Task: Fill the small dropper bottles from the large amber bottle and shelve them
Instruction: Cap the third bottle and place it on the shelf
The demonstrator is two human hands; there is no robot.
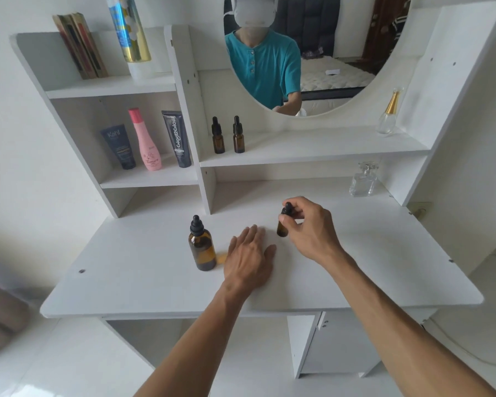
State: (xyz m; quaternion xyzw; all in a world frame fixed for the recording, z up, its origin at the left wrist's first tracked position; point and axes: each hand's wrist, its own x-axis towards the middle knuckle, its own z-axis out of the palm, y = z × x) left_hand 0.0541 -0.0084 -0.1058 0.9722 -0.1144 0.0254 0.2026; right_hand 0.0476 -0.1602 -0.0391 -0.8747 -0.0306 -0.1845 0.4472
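While the desk holds one small bottle off the shelf, the lines below read from the large bottle as the clock centre
right hand (309,227): fingertips pinched around the black dropper cap of the small dropper bottle (282,224), holding it upright on the desk (384,253)
small dropper bottle: stands at about 2 o'clock from the large amber bottle (202,247), well apart from it, long axis vertical
left hand (248,255): flat and spread on the desk, palm down, holding nothing; it lies just at 3 o'clock of the large amber bottle, between the two bottles
large amber bottle: upright, black dropper cap on, untouched; the left hand is clearly the nearer one to it
shelved bottles (228,136): two small dropper bottles stand side by side on the shelf (327,150) under the mirror, at roughly 12 o'clock from the large bottle
fill level: cannot tell through the dark glass
step, as I judge it: either uncapping this bottle to fill it, or tightening it before the lift toward 12 o'clock; the grip fits both
risk: a twist at the cap could tip the narrow bottle, since nothing steadies its body
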